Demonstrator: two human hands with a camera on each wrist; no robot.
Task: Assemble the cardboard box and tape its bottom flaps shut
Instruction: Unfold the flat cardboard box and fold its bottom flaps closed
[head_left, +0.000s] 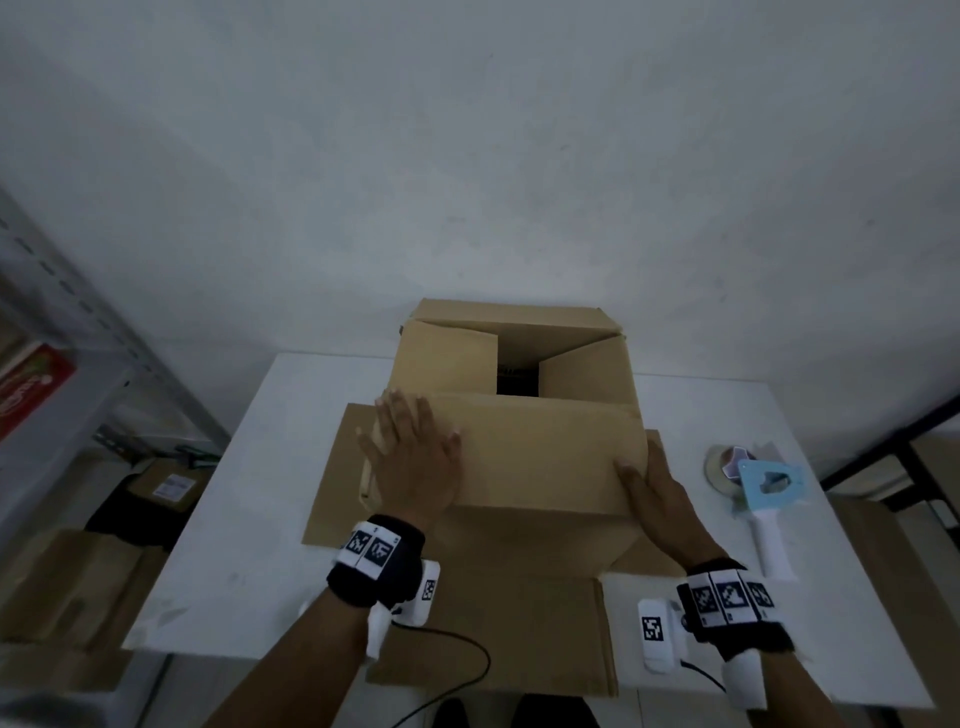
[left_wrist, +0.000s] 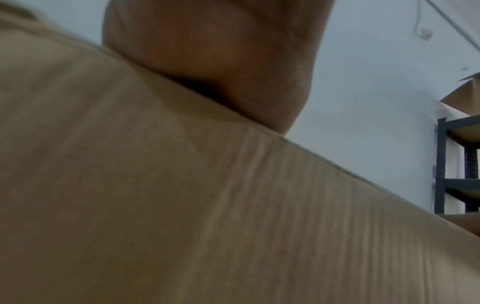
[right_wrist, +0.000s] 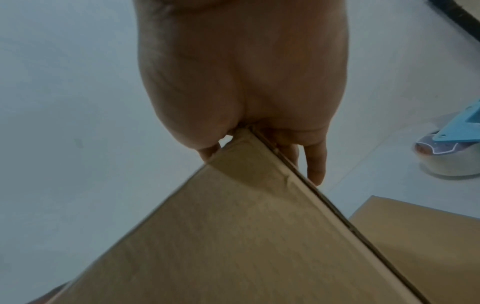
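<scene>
A brown cardboard box (head_left: 524, 535) stands on the white table (head_left: 234, 519) with its flaps facing up. The two side flaps are folded in, leaving a dark gap between them. The near flap (head_left: 540, 447) lies folded over them. My left hand (head_left: 410, 457) presses flat on the left part of that flap, fingers straight; the left wrist view shows the palm (left_wrist: 221, 51) on the cardboard (left_wrist: 182, 205). My right hand (head_left: 657, 501) rests against the flap's right corner, thumb on top. Its straight fingers (right_wrist: 315, 164) run down the box's side (right_wrist: 233, 236).
A light blue tape dispenser (head_left: 763, 488) with a white handle and a clear tape roll (right_wrist: 446, 162) lies on the table right of the box. Flat cardboard (head_left: 332, 493) spreads around the box's base. Metal shelving (head_left: 62, 364) and floor boxes (head_left: 62, 582) stand left.
</scene>
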